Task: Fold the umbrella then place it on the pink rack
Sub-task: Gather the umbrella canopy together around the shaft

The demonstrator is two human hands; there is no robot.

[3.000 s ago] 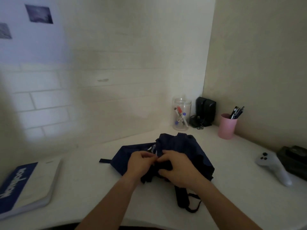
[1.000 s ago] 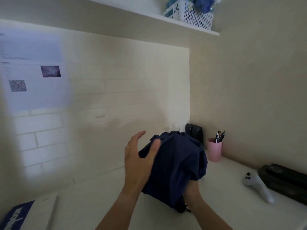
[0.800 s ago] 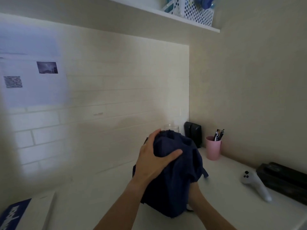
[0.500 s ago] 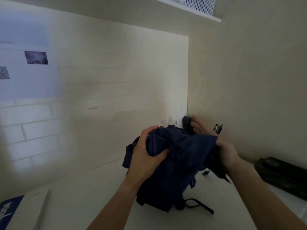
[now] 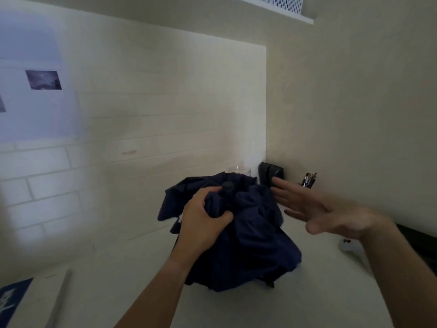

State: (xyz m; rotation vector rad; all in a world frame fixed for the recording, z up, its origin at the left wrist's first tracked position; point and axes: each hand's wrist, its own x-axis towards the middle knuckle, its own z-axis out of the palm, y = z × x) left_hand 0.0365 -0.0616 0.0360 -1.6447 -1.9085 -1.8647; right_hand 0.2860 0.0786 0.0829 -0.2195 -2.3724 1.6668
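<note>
A navy blue folding umbrella (image 5: 248, 235) stands collapsed on the white desk (image 5: 123, 263), its round tip cap pointing up and its loose canopy bunched around the shaft. My left hand (image 5: 203, 218) is shut on the gathered cloth just below the tip. My right hand (image 5: 316, 211) hovers flat and open to the right of the canopy, fingers apart, holding nothing. No pink rack is in view.
A dark box (image 5: 270, 174) stands in the wall corner, pens (image 5: 309, 179) behind my right hand, a clear jar rim (image 5: 238, 170) behind the umbrella. A white controller (image 5: 352, 248) lies at the right, a blue-covered book (image 5: 26, 297) at the left. A white basket (image 5: 279, 2) sits on the shelf overhead.
My right hand has let go of the canopy's right side and pulled away, open. The left hand stays clamped near the tip, and the tip cap now shows.
</note>
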